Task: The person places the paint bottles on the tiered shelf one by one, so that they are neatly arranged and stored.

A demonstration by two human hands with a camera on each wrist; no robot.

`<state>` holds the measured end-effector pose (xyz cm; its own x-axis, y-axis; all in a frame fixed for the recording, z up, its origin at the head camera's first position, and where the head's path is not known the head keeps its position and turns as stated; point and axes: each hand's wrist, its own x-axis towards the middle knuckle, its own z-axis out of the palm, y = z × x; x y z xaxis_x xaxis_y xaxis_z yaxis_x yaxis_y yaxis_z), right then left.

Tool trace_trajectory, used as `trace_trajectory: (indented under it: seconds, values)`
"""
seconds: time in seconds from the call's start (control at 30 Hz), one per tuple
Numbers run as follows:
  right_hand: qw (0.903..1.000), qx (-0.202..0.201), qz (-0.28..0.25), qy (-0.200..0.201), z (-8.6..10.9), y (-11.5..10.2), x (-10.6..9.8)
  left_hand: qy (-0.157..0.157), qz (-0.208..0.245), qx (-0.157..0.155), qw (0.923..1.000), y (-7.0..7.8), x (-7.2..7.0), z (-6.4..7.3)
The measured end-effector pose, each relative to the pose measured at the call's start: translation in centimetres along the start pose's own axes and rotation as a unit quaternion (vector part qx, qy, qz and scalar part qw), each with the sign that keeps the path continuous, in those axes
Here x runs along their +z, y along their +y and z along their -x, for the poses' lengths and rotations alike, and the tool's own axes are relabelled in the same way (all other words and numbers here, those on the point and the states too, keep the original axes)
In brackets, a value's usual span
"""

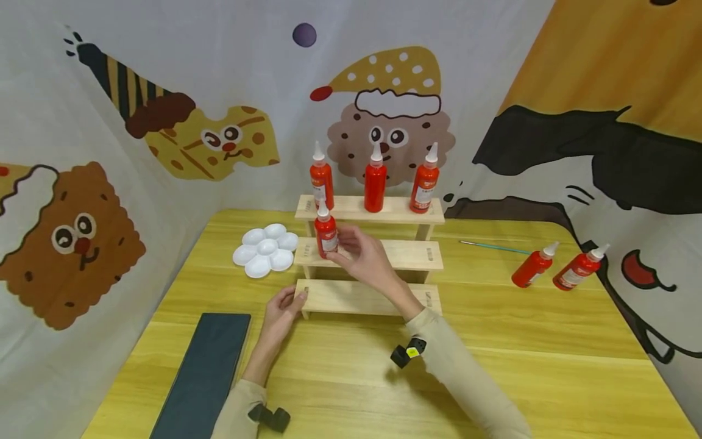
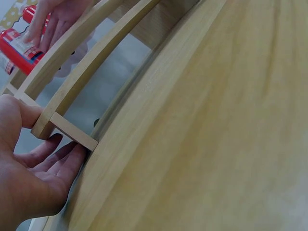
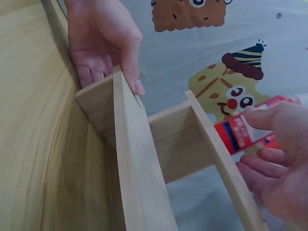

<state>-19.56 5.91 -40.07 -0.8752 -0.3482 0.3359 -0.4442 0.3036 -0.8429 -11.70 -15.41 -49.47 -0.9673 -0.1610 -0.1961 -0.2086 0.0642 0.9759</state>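
Note:
A three-step wooden stand (image 1: 370, 297) is at the table's middle. My left hand (image 1: 281, 317) grips the left end of its lowest step, thumb on top and fingers against the side support (image 2: 74, 132). On the middle step's left end is a red bottle (image 1: 326, 235) with a white pointed nozzle and a label, upright. My right hand (image 1: 364, 253) holds this bottle from its right side between thumb and fingers; in the right wrist view the hand (image 3: 281, 159) partly covers it. Three similar red bottles (image 1: 375, 186) stand spaced along the top step.
Left of the stand lies a white flower-shaped palette (image 1: 267, 247). A dark flat box (image 1: 203, 372) is at the front left. To the right, a thin blue-handled brush (image 1: 496, 247) lies near two more red bottles (image 1: 532, 268). A cloth printed with cartoon figures (image 1: 247, 73) hangs behind the table.

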Motion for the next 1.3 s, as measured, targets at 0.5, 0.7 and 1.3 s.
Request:
trace_trajectory:
  seconds: [0.5,0.7,1.3]
  values:
    - [0.9963,0.007,0.046,0.072,4.4,0.4,-6.3,-0.003,0.003,-0.011,0.9999,0.1,-0.2,0.1]
    - [0.9895,0.017,0.035,0.14,5.8,0.9,-8.7,-0.002,0.008,-0.012,0.9999,0.0,-0.3,0.1]
    - [0.8934,0.01,0.086,0.441,10.4,2.6,-16.4,-0.005,-0.005,-0.007,1.0,0.1,0.0,0.1]
